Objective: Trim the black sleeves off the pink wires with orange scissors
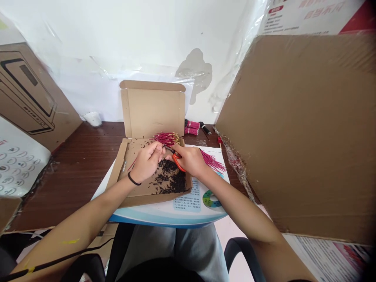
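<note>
Clippings [173,180] lie inside the open cardboard box [152,111].

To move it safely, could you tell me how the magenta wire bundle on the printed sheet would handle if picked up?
The magenta wires look thin, so the bundle probably feels light. Their loose fan suggests it may splay and shed strands unless gathered. The strands lie fairly straight, so they are likely slightly springy.

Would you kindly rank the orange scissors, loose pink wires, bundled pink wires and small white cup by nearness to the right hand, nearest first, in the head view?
From the right hand:
1. Orange scissors: held in it, on its left.
2. Loose pink wires: just to its right.
3. Bundled pink wires: beyond it, on the table.
4. Small white cup: far left, by the wall.
</note>
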`<action>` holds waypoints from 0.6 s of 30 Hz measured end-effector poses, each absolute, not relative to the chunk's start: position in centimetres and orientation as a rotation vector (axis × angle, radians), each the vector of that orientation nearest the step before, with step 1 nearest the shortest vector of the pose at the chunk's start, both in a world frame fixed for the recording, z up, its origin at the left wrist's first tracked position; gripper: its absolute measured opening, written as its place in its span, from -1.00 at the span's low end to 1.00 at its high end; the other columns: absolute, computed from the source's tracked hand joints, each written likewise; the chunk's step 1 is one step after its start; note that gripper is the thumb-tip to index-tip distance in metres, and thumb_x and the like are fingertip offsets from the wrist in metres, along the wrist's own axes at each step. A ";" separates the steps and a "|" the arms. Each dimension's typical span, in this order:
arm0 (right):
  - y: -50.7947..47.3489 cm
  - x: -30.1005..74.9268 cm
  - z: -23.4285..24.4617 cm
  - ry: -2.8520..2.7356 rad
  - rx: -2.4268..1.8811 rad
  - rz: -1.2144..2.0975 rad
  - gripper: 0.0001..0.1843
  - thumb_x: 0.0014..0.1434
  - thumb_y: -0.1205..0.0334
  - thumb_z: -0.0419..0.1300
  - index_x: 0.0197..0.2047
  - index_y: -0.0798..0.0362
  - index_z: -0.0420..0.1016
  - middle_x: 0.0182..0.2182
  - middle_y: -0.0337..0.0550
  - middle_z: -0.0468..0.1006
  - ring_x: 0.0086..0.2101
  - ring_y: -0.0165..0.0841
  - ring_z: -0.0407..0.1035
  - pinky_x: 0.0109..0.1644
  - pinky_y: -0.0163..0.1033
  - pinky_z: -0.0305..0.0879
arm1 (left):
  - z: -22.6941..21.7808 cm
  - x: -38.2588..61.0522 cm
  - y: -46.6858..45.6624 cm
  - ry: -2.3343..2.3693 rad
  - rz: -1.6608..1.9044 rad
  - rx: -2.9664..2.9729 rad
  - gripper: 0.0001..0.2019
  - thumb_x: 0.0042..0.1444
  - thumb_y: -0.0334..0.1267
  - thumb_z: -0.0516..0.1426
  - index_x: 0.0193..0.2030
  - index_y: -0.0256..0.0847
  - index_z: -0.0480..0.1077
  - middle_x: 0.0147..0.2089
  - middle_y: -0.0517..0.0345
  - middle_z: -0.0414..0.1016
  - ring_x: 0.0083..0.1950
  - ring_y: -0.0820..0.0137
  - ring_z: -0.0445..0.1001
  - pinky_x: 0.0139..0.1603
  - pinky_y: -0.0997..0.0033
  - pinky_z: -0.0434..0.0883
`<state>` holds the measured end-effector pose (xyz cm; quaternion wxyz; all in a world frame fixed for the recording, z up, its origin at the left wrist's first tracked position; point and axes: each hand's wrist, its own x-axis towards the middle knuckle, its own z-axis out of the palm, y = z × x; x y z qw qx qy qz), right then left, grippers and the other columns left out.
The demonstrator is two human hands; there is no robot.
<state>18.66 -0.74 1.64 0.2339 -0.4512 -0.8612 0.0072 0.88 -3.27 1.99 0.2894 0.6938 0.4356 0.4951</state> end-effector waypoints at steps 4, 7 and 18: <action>-0.7 18.8 1.6 -2.316 -1.232 0.072 -0.47 0.27 -0.25 0.07 -0.16 0.05 0.58 -0.52 -0.15 0.55 -0.47 -0.36 0.37 -0.40 -0.31 -0.03 | 1.9 0.7 -3.1 1.205 1.303 1.944 -0.61 0.36 -0.05 -0.09 -0.44 -0.18 0.27 -0.57 0.24 0.32 -0.58 0.49 0.26 -0.50 0.47 0.26; -1.0 18.4 1.5 -2.234 -1.268 0.174 -0.54 0.23 -0.20 0.16 -0.24 0.05 0.58 -0.55 -0.19 0.52 -0.51 -0.40 0.32 -0.39 -0.33 0.00 | 1.6 0.7 -3.0 1.423 1.498 2.216 -0.76 0.29 -0.12 0.04 -0.28 -0.22 0.40 -0.41 0.13 0.52 -0.45 0.45 0.43 -0.41 0.45 0.33; -1.4 17.7 0.5 -2.223 -1.220 0.256 -0.55 0.24 -0.18 0.15 -0.23 0.07 0.59 -0.57 -0.19 0.52 -0.53 -0.42 0.32 -0.40 -0.36 0.07 | 1.2 0.6 -3.3 1.507 1.538 2.246 -0.79 0.29 -0.25 0.03 -0.29 -0.22 0.45 -0.50 0.22 0.52 -0.50 0.48 0.45 -0.44 0.49 0.33</action>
